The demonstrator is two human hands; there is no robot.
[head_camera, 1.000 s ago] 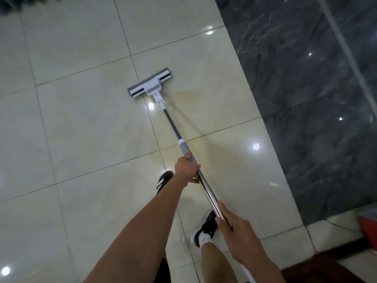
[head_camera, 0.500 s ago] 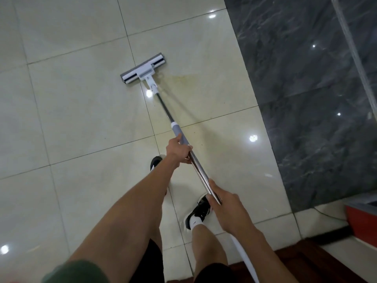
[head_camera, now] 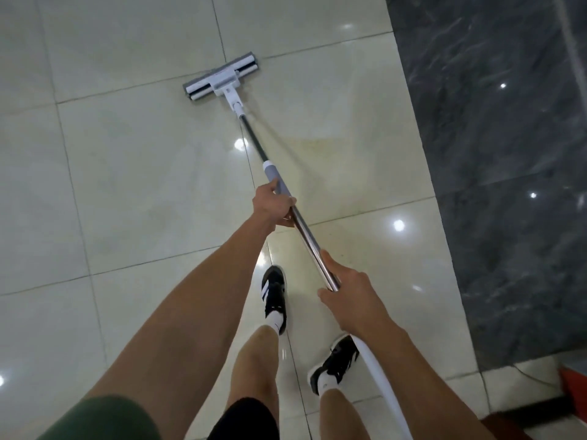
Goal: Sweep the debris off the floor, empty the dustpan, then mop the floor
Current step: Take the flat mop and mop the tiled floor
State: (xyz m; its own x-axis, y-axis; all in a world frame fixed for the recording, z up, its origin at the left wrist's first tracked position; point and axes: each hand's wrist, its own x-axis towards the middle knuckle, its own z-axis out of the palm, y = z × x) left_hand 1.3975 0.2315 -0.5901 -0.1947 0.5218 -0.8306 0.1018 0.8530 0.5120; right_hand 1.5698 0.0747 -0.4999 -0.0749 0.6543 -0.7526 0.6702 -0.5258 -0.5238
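Fingers of the left hand [head_camera: 275, 207] and right hand [head_camera: 348, 293] are clamping the mop pole [head_camera: 305, 239]; the mop head [head_camera: 220, 81] is lying flat on pale floor tiles [head_camera: 127, 173]. Wet tiles are risking a slipping shoe [head_camera: 273, 293].

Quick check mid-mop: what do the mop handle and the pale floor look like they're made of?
Mop handle: polished metal, probably steel, judging by its mirror sheen; the grey sleeve looks plastic or rubber. Pale floor: glazed ceramic or stone tile, with grout lines and sharp light reflections.
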